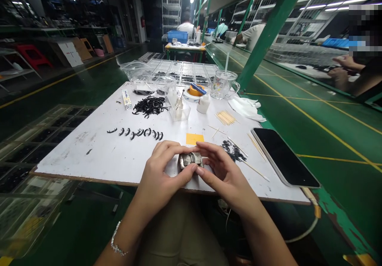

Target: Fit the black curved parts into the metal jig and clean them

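Both hands curl inward at the board's near edge: left hand (162, 166) and right hand (219, 168) pinch a small metal block (190, 161) between fingertips.

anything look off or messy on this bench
Mostly tidy. The phone lies at the white board's right edge, seemingly overhanging it. Both hands, left hand and right hand, hold a small metal block.

white board (98, 154), yellow note (194, 138), black phone (283, 156), green floor (328, 138)
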{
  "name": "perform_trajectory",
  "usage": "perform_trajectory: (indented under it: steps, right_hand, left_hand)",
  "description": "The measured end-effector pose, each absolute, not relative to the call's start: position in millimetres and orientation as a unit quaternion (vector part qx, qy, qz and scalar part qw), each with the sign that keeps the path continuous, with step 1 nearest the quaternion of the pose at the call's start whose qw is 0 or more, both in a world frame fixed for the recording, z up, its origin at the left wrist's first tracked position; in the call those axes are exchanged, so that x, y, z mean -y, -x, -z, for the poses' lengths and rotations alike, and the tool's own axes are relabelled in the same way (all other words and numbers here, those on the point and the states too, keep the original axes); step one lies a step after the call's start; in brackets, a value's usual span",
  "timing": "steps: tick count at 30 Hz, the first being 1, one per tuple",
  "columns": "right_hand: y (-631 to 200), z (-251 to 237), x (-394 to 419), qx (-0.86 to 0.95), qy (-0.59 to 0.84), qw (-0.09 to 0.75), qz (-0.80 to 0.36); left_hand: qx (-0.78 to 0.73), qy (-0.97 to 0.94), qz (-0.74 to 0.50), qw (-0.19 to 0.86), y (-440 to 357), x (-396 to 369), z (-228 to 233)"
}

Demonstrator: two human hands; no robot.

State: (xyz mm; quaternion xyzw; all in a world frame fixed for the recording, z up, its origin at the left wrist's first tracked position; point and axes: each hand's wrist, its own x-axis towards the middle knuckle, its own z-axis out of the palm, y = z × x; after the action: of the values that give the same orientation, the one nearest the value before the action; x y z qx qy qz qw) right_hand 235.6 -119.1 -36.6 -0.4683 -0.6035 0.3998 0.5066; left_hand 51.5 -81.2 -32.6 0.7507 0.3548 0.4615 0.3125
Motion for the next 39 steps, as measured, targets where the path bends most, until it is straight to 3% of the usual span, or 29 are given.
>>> perform_trajectory:
  steps: [5,11,16,22,31,36,39]
  right_hand:
    - [-246,9,98,0.606,0.528,0.528,-0.275]
    - [-239,-29,12,0.685,0.598,0.403,-0.105]
    - [-223,-16,-56,0.652,0.627,0.417,-0.086]
    - [-219,7,-79,0.654,0.616,0.424,-0.113]
    - [-221,-16,-64,0.641,0.533,0.545,-0.090]
    - [-227,-50,-9,0.605,0.434,0.667,-0.035]
    - [-224,-43,38,0.571,0.376,0.725,-0.085]
  left_hand:
    - [-0.363,-0.752,-0.470,0.287,-55,82,37]
    - [-0.361,-0.754,-0.476,0.274,-57,81,40]
    - [-0.358,-0.757,-0.487,0.246,-58,81,44]
    - [-0.357,-0.760,-0.490,0.236,-59,83,45]
    - [-0.366,-0.757,-0.491,0.229,-60,85,44]
    - [-0.359,-0.761,-0.490,0.225,-59,85,45]
    - [-0.350,-0.770,-0.489,0.213,-59,85,45]
